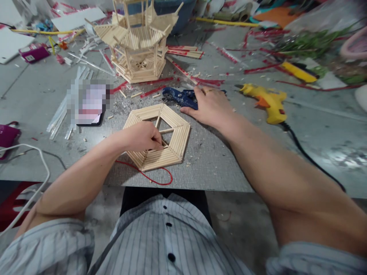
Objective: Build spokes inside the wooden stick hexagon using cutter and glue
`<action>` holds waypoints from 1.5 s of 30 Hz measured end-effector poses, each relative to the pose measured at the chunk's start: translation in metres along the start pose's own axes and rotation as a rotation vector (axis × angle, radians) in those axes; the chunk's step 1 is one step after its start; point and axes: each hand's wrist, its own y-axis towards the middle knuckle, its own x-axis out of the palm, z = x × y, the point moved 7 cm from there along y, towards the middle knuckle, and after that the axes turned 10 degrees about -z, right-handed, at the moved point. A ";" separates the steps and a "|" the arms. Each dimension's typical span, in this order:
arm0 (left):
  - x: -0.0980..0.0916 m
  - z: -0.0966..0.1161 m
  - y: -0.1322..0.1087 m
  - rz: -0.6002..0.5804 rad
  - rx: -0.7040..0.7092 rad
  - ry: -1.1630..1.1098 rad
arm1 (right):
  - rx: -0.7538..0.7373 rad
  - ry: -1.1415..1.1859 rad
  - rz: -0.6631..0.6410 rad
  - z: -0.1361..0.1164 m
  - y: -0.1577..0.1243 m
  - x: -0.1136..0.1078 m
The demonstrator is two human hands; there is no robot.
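A flat hexagonal frame of wooden sticks (177, 128) lies on the grey table near its front edge. My left hand (142, 136) rests on the frame's left part, fingers pinched on a thin wooden stick (166, 131) that spans the open middle. My right hand (210, 105) lies over the handles of blue pliers (179, 96) just behind the frame, fingers curled onto them. A tall pavilion of the same sticks (137, 42) stands farther back.
A yellow glue gun (268, 101) with a black cord lies to the right. A phone (90, 103) and clear glue sticks (61, 114) lie to the left. A red thread (151, 177) curls at the table's front edge (229, 188). Red strips and scraps litter the back.
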 end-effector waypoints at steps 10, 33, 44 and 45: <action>0.000 0.001 0.001 -0.019 0.033 0.040 | 0.007 0.015 -0.009 0.000 -0.001 -0.001; 0.001 0.003 0.001 -0.021 0.039 -0.012 | -0.004 0.007 -0.030 0.001 -0.001 0.000; 0.002 -0.003 0.005 -0.036 0.038 -0.089 | -0.016 -0.003 -0.002 0.002 0.001 0.002; 0.002 -0.003 0.005 -0.040 0.032 -0.092 | -0.014 -0.003 -0.004 0.002 0.001 0.002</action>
